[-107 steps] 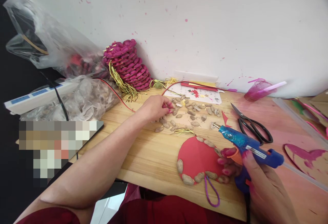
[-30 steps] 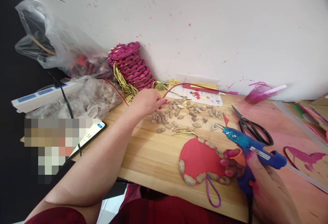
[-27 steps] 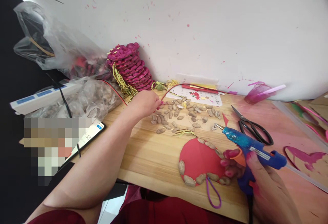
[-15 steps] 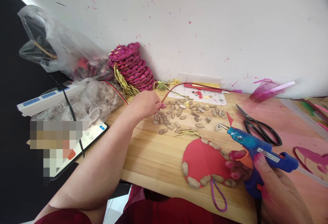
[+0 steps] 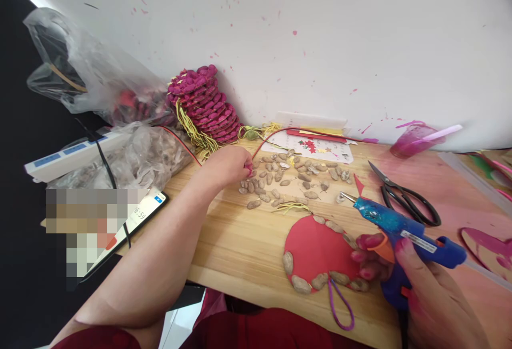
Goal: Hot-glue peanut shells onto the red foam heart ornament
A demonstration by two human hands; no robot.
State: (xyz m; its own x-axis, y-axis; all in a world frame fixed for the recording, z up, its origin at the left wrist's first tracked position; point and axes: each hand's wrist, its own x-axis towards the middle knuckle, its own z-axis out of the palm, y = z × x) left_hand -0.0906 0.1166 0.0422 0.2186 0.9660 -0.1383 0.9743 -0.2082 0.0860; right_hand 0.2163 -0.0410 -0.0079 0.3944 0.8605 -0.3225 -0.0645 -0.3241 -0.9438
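Note:
My left hand [image 5: 236, 165] reaches to the left end of the scattered peanuts [image 5: 306, 177], its fingers closed together; whatever is between them is hidden. In my right hand [image 5: 428, 290] is a blue glue gun [image 5: 390, 218], its metal tip pointing left. Fingers of that hand also touch the right edge of a red disc [image 5: 316, 248]. Peanuts line part of the disc's rim, with gaps at the left and upper left. A purple cord loop [image 5: 341, 306] hangs from its lower edge, and yellow strings [image 5: 296, 207] lie at its top.
Black scissors [image 5: 408, 197] lie behind the glue gun. A stack of magenta peanut rings [image 5: 206, 105], plastic bags [image 5: 148, 157], a power strip [image 5: 72, 154] and a phone [image 5: 140, 216] are at the left. A pink-stained cup [image 5: 416, 140] stands at the back right; star cutouts [image 5: 309, 146] lie on paper.
My left hand has shifted slightly down among the peanuts, and its fingers have drawn closer together. My right hand, the glue gun and the red disc have hardly moved.

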